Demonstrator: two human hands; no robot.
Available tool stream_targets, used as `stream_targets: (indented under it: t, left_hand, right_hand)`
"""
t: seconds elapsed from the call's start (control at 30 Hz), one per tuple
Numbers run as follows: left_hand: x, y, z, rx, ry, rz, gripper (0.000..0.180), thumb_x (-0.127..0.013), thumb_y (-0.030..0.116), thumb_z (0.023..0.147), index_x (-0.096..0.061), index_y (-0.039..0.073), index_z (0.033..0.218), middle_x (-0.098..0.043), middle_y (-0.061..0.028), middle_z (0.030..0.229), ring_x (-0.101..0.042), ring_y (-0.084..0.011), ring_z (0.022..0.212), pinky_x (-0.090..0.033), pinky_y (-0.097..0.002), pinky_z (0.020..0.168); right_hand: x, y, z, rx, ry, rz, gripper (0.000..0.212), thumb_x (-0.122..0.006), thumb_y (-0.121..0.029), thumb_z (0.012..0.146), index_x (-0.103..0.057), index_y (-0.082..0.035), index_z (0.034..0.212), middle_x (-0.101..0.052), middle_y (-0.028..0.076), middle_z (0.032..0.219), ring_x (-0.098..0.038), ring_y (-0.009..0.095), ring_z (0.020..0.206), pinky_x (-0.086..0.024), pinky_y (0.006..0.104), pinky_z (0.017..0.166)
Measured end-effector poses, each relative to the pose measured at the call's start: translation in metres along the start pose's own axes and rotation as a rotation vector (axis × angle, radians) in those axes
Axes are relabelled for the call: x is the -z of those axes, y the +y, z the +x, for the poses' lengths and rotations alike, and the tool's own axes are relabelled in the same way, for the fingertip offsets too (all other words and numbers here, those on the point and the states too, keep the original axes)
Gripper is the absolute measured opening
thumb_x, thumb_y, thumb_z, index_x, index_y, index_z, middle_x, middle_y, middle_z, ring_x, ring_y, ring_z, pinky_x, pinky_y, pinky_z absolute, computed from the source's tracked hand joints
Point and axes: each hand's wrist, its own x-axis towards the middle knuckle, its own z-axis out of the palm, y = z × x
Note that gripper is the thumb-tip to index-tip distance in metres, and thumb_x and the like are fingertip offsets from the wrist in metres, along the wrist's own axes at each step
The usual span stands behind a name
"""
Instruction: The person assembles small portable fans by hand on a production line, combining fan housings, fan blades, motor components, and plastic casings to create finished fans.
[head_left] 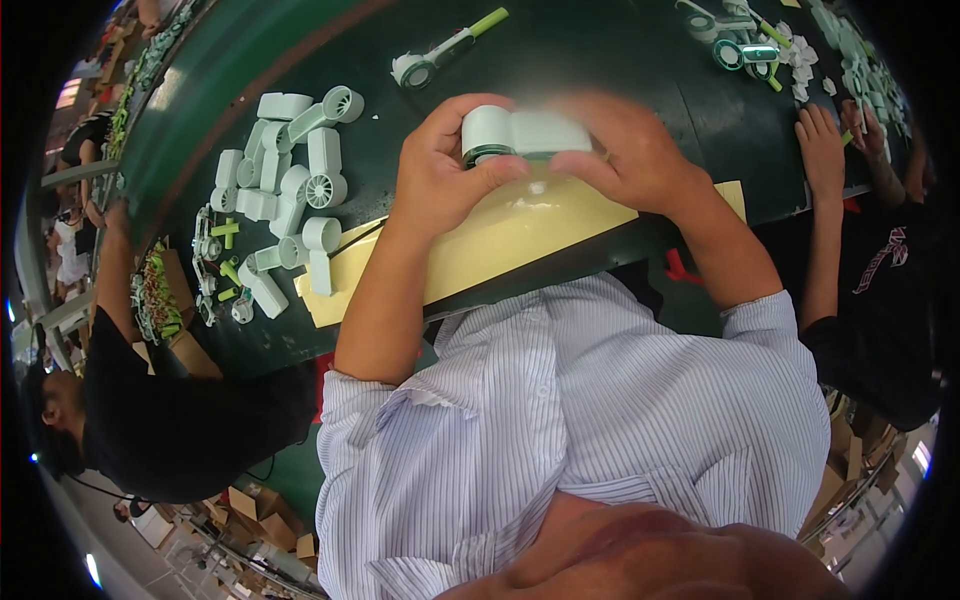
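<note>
Above the yellow sheet (470, 255), a pale green casing (545, 132) is sitting in a two-handed hold

The left hand (437, 160) is gripping the casing's round end, partly closed, fingers bent behind and thumb lying along the lower edge. The right hand (640, 155) is holding the opposite end in a similar half-closed grip, its upper fingers showing only as a blur. To the left, loose casings (325, 150) are lying clustered on the dark green surface (385, 45). The step in hand is seemingly involving handling this one casing; any next move is probably calling for steady, even support at both ends
</note>
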Motion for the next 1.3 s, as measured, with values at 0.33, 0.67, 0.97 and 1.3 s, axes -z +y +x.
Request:
stream_targets:
  t: [0.33, 0.67, 0.97, 1.3]
  left_hand:
    - [-0.003, 0.007, 0.008, 0.375, 0.164, -0.05, 0.045, -0.055, 0.043, 0.097, -0.06, 0.0, 0.108, -0.065, -0.0089, 0.081, -0.06, -0.0124, 0.061, -0.05, -0.0244, 0.056]
    - [-0.002, 0.022, 0.007, 0.51, 0.113, 0.248, 0.085, -0.022, 0.073, 0.093, -0.064, -0.001, 0.082, -0.056, -0.0067, 0.055, -0.049, -0.0112, 0.046, -0.039, -0.0257, 0.043]
    - [0.005, 0.017, 0.002, 0.5, 0.185, 0.117, 0.078, -0.025, 0.069, 0.095, -0.064, 0.001, 0.097, -0.053, -0.0036, 0.052, -0.045, -0.0092, 0.043, -0.036, -0.0234, 0.044]
    - [-0.002, 0.017, 0.003, 0.546, 0.079, 0.251, 0.059, -0.05, 0.058, 0.093, -0.065, 0.001, 0.093, -0.059, -0.0052, 0.056, -0.051, -0.0093, 0.045, -0.041, -0.0249, 0.047]
  right_hand:
    - [0.004, 0.002, 0.012, -0.761, -0.448, 0.589, 0.044, -0.057, -0.044, 0.094, -0.063, -0.002, 0.105, -0.068, 0.012, 0.092, -0.064, 0.015, 0.067, -0.051, 0.0271, 0.059]
    - [-0.03, 0.004, 0.001, -0.851, -0.585, 1.744, 0.045, -0.047, -0.036, 0.099, -0.054, 0.004, 0.118, -0.066, 0.016, 0.096, -0.067, 0.018, 0.075, -0.056, 0.0263, 0.063]
    - [0.025, -0.089, -0.022, -0.267, 0.277, 0.868, 0.037, -0.066, -0.022, 0.086, -0.058, 0.004, 0.111, -0.066, 0.012, 0.095, -0.064, 0.018, 0.085, -0.053, 0.0313, 0.076]
    - [0.081, -0.13, -0.002, 0.603, 0.395, 0.21, 0.081, -0.057, -0.05, 0.081, -0.036, 0.016, 0.124, -0.05, 0.022, 0.092, -0.048, 0.024, 0.072, -0.039, 0.0298, 0.057]
